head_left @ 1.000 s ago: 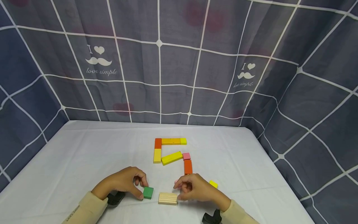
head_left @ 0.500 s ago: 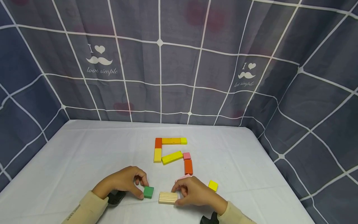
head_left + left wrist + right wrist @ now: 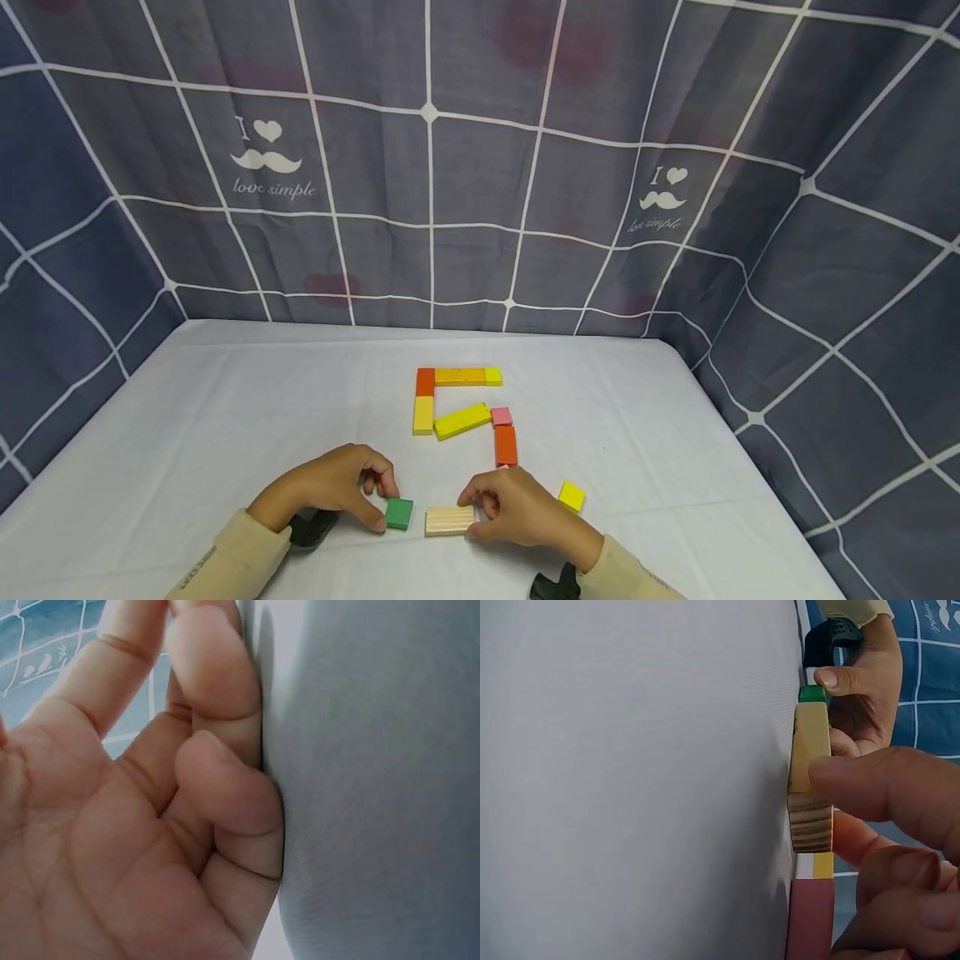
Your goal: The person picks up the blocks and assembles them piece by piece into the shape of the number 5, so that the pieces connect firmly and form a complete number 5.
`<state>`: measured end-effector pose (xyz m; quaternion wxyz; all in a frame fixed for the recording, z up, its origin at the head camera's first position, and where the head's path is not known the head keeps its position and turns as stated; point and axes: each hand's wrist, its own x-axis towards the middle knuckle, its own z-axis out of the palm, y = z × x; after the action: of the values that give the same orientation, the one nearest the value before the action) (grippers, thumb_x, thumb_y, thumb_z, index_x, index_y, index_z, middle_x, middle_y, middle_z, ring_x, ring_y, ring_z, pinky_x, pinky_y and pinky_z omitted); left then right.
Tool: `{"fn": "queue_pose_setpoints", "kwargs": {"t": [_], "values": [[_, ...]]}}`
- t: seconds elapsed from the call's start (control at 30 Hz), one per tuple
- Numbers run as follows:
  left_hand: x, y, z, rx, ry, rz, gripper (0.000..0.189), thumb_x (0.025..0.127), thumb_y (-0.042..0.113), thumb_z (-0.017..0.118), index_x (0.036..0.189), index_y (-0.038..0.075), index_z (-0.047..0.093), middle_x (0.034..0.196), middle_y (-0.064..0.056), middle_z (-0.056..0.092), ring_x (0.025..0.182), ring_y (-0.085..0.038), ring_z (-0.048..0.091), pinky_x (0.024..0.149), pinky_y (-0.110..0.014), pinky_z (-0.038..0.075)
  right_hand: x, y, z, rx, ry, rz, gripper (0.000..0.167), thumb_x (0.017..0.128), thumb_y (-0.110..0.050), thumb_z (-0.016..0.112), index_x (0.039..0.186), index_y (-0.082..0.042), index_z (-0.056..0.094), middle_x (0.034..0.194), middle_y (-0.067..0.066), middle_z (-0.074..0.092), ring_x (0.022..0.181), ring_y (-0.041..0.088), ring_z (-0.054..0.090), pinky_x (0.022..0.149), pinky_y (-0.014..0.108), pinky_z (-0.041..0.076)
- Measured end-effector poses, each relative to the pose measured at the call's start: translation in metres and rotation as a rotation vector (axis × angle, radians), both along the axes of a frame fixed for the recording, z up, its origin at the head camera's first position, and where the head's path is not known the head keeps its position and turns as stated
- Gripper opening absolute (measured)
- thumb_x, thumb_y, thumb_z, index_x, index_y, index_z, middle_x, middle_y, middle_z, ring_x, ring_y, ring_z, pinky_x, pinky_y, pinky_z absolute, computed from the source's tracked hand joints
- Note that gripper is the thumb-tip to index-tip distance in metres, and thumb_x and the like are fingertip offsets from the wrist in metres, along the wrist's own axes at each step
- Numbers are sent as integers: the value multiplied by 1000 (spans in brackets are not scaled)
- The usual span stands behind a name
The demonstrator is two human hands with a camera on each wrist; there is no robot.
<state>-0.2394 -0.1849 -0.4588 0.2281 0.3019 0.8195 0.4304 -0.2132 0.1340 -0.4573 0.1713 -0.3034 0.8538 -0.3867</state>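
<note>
On the white cloth, my left hand (image 3: 337, 482) holds a small green block (image 3: 399, 514) between thumb and index finger. In the left wrist view only the palm and curled fingers show, with the block hidden. My right hand (image 3: 517, 515) pinches a natural wood block with a grooved top (image 3: 447, 522) by its right end, thumb in front and index finger behind. The right wrist view shows this wood block (image 3: 810, 750) low against the cloth, with the green block (image 3: 812, 694) beyond it. A pink block (image 3: 811, 919) lies close by, mostly covered by the right hand in the head view.
Farther back lies a bent row of blocks: yellow (image 3: 492, 377), orange-yellow (image 3: 460, 377), orange-red (image 3: 425, 382), pale yellow (image 3: 423, 415), bright yellow (image 3: 462, 422), pink (image 3: 501, 416) and orange (image 3: 506, 446). A yellow block (image 3: 572, 497) lies behind the right wrist. A grey checked curtain (image 3: 480, 183) surrounds the table.
My right hand has moved left and closed on the wood block, which has slid slightly away from me. The nearer pink block is now almost covered. My left hand stays at the green block.
</note>
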Motion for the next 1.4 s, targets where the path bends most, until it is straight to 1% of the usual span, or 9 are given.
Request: {"fn": "queue_pose_setpoints", "kwargs": {"t": [0.17,0.47,0.63,0.87,1.07,1.2,1.4], "values": [[-1,0,0,0,0,-5,24,76,11,96,93,15,80,90,11,72,78,-6,54,71,-22,44,-1,-3,2,21,42,-16,24,84,-1,90,105,-7,81,60,-14,42,58,-3,38,58,17,30],[-1,0,-1,4,-4,-2,24,75,12,97,92,14,80,89,10,72,77,-6,53,70,-22,43,-4,-5,2,32,81,-35,25,84,-1,90,107,-6,81,62,-14,42,57,-2,37,57,17,29],[-1,0,-1,3,-6,5,24,74,10,97,92,14,80,89,10,72,77,-6,53,70,-22,43,-7,-5,2,22,88,-33,24,85,0,89,108,-4,81,63,-15,44,57,-3,37,56,17,29],[0,1,0,-7,-10,11,24,74,11,97,92,15,81,88,10,72,77,-7,53,70,-22,43,-8,-5,1,9,101,-36,26,84,2,89,109,-2,80,67,-15,49,59,-3,41,56,17,32],[-1,1,0,-15,-7,12,24,74,12,97,92,16,81,88,10,72,77,-7,53,70,-22,42,-10,-5,0,22,91,-53,27,84,1,89,109,-3,81,68,-14,49,62,-2,42,57,17,33],[-1,1,-1,-24,-2,8,24,75,13,97,91,17,81,88,11,72,77,-6,53,70,-22,43,-11,-5,0,35,98,-64,28,84,-1,90,110,-5,81,68,-13,49,62,-1,41,58,18,32],[-2,1,-1,-38,2,18,24,75,14,98,90,19,80,88,12,72,76,-6,53,70,-22,43,-11,-5,1,34,128,-59,28,84,-2,91,110,-5,82,70,-13,50,63,-1,39,57,19,30]]}}
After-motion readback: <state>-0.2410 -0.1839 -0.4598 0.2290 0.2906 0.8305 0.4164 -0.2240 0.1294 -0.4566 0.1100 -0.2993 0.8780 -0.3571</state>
